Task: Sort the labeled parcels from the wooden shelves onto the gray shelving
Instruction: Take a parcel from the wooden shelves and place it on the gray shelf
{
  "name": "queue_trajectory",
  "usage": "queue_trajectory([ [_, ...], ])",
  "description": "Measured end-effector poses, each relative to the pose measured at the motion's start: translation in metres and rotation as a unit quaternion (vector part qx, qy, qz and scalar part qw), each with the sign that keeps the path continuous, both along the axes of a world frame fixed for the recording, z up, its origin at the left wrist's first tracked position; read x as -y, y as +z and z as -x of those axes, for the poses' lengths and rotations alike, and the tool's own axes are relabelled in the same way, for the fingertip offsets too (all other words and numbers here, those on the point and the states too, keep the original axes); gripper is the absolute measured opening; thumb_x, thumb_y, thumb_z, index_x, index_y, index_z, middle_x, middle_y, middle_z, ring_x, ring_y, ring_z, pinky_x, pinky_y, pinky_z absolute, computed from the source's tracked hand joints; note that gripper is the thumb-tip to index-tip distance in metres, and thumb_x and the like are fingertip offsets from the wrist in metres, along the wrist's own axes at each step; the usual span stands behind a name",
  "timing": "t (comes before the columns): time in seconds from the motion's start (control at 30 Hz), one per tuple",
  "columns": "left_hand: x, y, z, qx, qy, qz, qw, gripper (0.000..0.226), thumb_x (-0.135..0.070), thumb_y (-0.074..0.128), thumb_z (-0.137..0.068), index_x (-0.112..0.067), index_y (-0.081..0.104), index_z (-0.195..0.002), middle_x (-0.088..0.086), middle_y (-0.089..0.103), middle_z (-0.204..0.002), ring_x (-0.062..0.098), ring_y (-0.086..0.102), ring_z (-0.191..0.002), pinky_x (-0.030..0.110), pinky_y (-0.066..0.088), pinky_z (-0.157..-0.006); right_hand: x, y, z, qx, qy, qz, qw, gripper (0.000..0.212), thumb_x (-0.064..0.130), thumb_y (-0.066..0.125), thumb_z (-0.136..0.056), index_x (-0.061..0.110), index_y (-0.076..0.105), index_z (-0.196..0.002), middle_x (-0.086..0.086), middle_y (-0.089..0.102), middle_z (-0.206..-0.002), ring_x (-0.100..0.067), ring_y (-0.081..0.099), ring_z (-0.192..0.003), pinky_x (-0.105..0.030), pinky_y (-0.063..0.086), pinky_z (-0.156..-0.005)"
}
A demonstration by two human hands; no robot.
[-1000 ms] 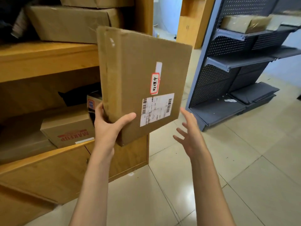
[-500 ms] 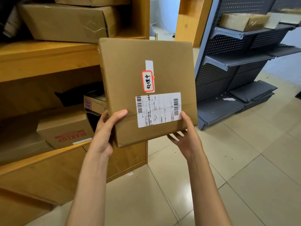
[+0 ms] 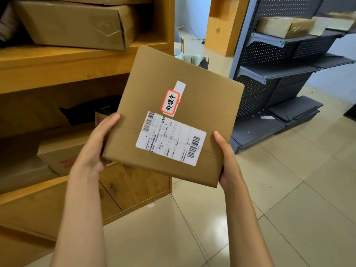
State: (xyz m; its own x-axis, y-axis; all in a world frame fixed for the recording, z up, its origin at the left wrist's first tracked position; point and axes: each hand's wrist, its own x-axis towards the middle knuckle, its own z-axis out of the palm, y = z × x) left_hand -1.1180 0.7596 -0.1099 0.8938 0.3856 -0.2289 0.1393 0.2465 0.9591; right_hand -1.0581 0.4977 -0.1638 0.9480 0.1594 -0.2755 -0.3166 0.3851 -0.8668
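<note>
I hold a flat brown cardboard parcel (image 3: 200,97) in front of me, tilted clockwise. It carries a white shipping label with barcodes and a small red-bordered sticker with handwriting. My left hand (image 3: 92,149) grips its lower left edge, thumb on the top face. At the lower right corner my right hand (image 3: 227,160) grips it the same way. The wooden shelves (image 3: 63,62) stand at my left, and the gray shelving (image 3: 277,70) rises at the right behind the parcel.
Large brown boxes (image 3: 77,22) lie on the upper wooden shelf; a box with red print (image 3: 61,157) and a black item sit on the lower one. A wrapped parcel (image 3: 285,26) rests on the top gray shelf. Tiled floor (image 3: 289,199) spreads below and to the right.
The parcel has come down from upright to a flatter, clockwise-tilted pose. My right hand, free a second ago, now grips its lower right corner.
</note>
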Motion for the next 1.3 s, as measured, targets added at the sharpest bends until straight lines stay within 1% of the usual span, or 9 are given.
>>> queue_trajectory([
  [0.13,0.021,-0.009,-0.006,0.066,0.106,-0.007,0.992,0.094,-0.069,0.069,-0.062,-0.035,0.037,-0.143,-0.002,0.045,-0.14,0.02,0.045,-0.126,0.037,0.043,-0.091,-0.011,0.009,0.002,-0.016,-0.056,-0.066,0.996,0.068,0.051,0.076,-0.071,0.022,0.056,-0.13,-0.002,0.069,-0.118,-0.022,0.066,-0.106,-0.042,0.055,-0.088],
  [0.23,0.046,-0.013,-0.007,0.083,0.024,-0.006,0.996,0.122,-0.078,0.076,-0.041,-0.047,0.02,-0.145,-0.003,0.03,-0.152,0.024,0.034,-0.136,0.053,0.031,-0.108,-0.029,0.019,0.008,-0.033,-0.08,-0.119,0.989,0.055,0.047,0.067,-0.077,0.024,0.055,-0.126,0.001,0.066,-0.119,-0.021,0.064,-0.103,-0.04,0.057,-0.078],
  [0.33,0.076,-0.022,-0.008,0.075,-0.094,0.008,0.993,0.125,-0.063,0.086,-0.037,-0.053,0.02,-0.143,-0.004,0.043,-0.144,0.023,0.05,-0.126,0.054,0.045,-0.098,-0.049,0.026,0.016,-0.039,-0.059,-0.15,0.986,0.065,0.047,0.069,-0.07,0.02,0.052,-0.127,-0.005,0.063,-0.123,-0.026,0.063,-0.108,-0.046,0.055,-0.088],
  [0.5,0.079,-0.023,-0.011,0.123,-0.053,0.045,0.99,0.107,-0.038,0.082,-0.049,-0.038,0.032,-0.144,-0.001,0.057,-0.131,0.017,0.062,-0.111,0.036,0.056,-0.084,-0.05,0.026,0.022,-0.021,-0.019,-0.07,0.997,0.073,0.05,0.073,-0.068,0.025,0.049,-0.131,0.0,0.06,-0.128,-0.021,0.062,-0.111,-0.039,0.05,-0.095],
  [0.7,0.054,-0.017,-0.005,0.109,-0.059,0.027,0.992,0.118,-0.047,0.086,-0.04,-0.025,0.036,-0.145,0.004,0.056,-0.131,0.023,0.058,-0.116,0.035,0.052,-0.088,-0.005,0.021,0.02,0.026,-0.185,-0.033,0.982,0.106,0.048,0.082,-0.06,0.031,0.025,-0.148,0.004,0.05,-0.136,-0.017,0.054,-0.121,-0.039,0.047,-0.099],
  [0.9,0.064,-0.011,-0.01,0.096,-0.086,0.011,0.992,0.135,-0.064,0.086,-0.023,-0.017,0.041,-0.141,0.0,0.061,-0.121,0.019,0.059,-0.112,0.033,0.052,-0.087,0.036,0.021,0.026,0.076,-0.152,0.022,0.985,0.048,0.044,0.074,-0.073,0.032,0.057,-0.116,0.011,0.066,-0.115,-0.014,0.063,-0.112,-0.03,0.052,-0.093],
  [1.03,0.09,-0.012,-0.026,0.108,-0.109,0.005,0.988,0.131,-0.067,0.084,-0.025,-0.015,0.045,-0.138,-0.005,0.064,-0.113,0.014,0.06,-0.105,0.031,0.048,-0.084,0.063,0.021,0.025,0.086,-0.187,0.019,0.978,0.047,0.043,0.067,-0.073,0.029,0.058,-0.117,0.009,0.068,-0.113,-0.014,0.065,-0.108,-0.028,0.054,-0.088],
  [1.17,0.124,-0.013,-0.045,0.126,-0.113,0.004,0.986,0.108,-0.067,0.084,-0.025,-0.025,0.056,-0.12,-0.016,0.072,-0.095,0.002,0.066,-0.091,0.025,0.049,-0.081,0.095,0.023,0.021,0.089,-0.221,0.017,0.971,0.041,0.044,0.067,-0.074,0.029,0.061,-0.112,0.007,0.068,-0.114,-0.016,0.065,-0.108,-0.027,0.056,-0.083],
  [1.3,0.172,-0.014,-0.069,0.153,-0.125,0.025,0.98,0.065,-0.037,0.072,-0.065,-0.017,0.054,-0.124,-0.014,0.071,-0.096,0.0,0.065,-0.088,0.014,0.05,-0.071,0.137,0.024,0.016,0.098,-0.248,0.024,0.964,0.049,0.047,0.069,-0.072,0.031,0.06,-0.117,0.007,0.066,-0.118,-0.015,0.064,-0.109,-0.029,0.055,-0.087],
])
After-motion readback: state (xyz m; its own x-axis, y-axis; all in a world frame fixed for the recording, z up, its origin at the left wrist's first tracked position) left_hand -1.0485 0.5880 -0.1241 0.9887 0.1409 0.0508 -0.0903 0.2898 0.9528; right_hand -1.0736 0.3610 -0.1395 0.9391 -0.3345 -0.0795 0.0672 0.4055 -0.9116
